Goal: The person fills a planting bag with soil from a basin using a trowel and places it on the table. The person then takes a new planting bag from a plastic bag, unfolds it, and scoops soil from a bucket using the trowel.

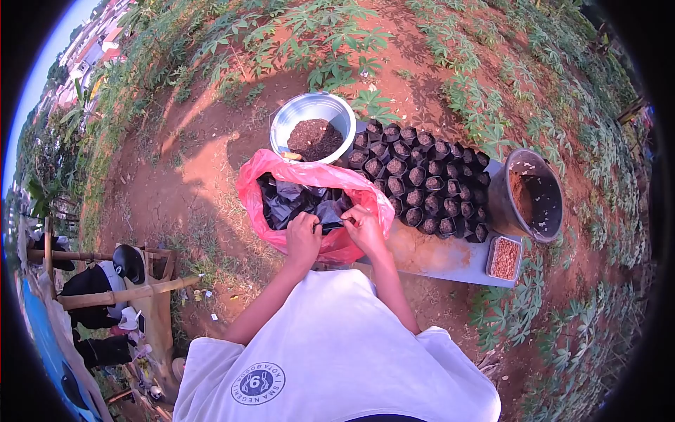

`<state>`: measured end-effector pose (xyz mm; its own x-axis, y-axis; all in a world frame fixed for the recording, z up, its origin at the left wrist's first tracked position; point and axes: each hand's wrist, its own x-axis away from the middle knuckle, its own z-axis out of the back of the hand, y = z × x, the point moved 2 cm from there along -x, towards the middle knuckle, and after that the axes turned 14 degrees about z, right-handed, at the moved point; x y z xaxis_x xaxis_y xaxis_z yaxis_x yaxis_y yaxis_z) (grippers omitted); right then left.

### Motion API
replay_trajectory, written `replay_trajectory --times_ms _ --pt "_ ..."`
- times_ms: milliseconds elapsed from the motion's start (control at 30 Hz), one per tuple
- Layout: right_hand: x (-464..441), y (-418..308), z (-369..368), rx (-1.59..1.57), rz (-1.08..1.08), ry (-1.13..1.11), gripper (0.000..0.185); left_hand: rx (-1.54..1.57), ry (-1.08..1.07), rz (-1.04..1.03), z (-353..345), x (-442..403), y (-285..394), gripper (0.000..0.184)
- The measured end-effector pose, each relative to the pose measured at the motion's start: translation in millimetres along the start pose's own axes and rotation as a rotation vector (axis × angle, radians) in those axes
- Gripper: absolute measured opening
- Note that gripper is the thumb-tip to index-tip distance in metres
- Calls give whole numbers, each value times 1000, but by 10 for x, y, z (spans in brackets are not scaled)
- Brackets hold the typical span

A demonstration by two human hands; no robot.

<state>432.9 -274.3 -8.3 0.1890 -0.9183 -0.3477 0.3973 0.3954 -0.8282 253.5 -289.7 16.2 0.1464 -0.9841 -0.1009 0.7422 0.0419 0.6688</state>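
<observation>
A pink plastic bag (271, 232) stands open in front of me, with many black plastic planting bags (299, 193) inside it. Over its near rim, my left hand (303, 235) is closed in a pinch on a black planting bag (328, 224). My right hand (363, 226) pinches the other side of that same black plastic with thumb and fingers. The fingertips partly cover the plastic, so its exact shape is hard to make out.
Behind the pink bag sits a metal basin (280, 125) of dark soil. Rows of soil-filled black bags (416, 176) cover much of a grey board (450, 271). A dark bucket (508, 204) and a tray of seeds (504, 259) are at right. A bamboo structure (126, 292) is at left.
</observation>
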Motion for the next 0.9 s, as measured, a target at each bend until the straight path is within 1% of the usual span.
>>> replay_trajectory --times_ms 100,167,267,400,467,533,667,733,800,867,900 --pt "-8 -34 22 -2 20 6 12 -20 9 -9 5 8 13 14" --pt "-23 -77 58 -12 -32 -17 11 -28 14 -9 21 14 38 13" --pt "-37 -98 84 -52 -45 -21 13 -36 22 18 64 -2 99 13" --pt "-60 -177 112 -88 -24 29 17 26 39 70 97 -33 116 17" --pt "-69 -202 120 34 -6 -6 22 49 30 96 90 -53 95 18" --pt "-70 -188 95 72 -24 -17 25 78 -24 137 75 -73 56 21" --pt "-110 -362 85 139 -25 -59 31 64 -28 84 44 -93 65 21" --pt "-120 -355 25 117 9 -95 30 -10 -38 -58 28 -80 115 22" --pt "-107 -319 -41 97 37 -130 28 9 -41 -74 16 -78 141 22" --pt "-118 -252 -96 60 -39 -170 24 28 -39 -92 4 -87 180 23" --pt "-126 -259 -92 61 -38 -171 24 55 -34 -7 -4 -84 188 25"
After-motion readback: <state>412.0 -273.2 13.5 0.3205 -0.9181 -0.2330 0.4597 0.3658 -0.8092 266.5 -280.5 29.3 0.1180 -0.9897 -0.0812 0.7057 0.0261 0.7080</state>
